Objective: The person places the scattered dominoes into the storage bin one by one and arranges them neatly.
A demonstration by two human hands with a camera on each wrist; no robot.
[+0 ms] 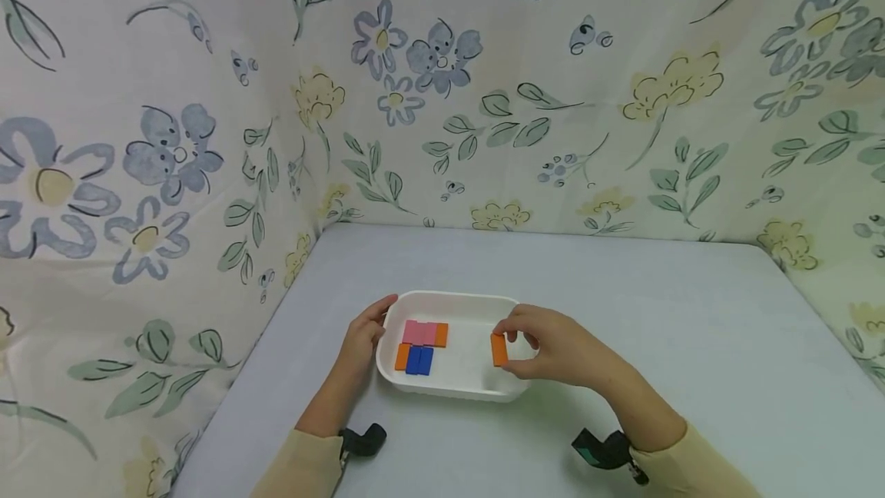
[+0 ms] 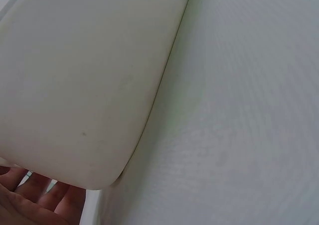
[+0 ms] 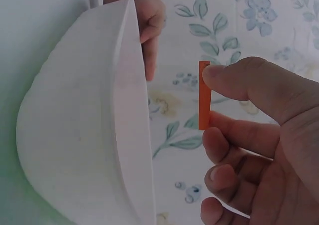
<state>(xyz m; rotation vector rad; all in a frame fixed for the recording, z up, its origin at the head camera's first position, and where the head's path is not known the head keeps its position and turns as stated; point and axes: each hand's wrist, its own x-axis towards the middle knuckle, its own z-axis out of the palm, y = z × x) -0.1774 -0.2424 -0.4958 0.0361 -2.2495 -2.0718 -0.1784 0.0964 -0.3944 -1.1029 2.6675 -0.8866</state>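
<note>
Between thumb and index finger, my right hand pinches a thin orange rectangular block upright. It is held over the right part of a white tray, and the right wrist view shows this block edge-on above the tray's rim. My left hand grips the tray's left end, thumb near the rim; its fingers are partly hidden by the tray in the left wrist view. Inside the tray at left, pink blocks lie beside an orange block. Nearer me, another orange block lies against blue blocks.
The tray stands on a table with a pale cover. Floral cloth hangs behind the table and along its sides. A dark wrist device sits on each forearm: the left device and the right device.
</note>
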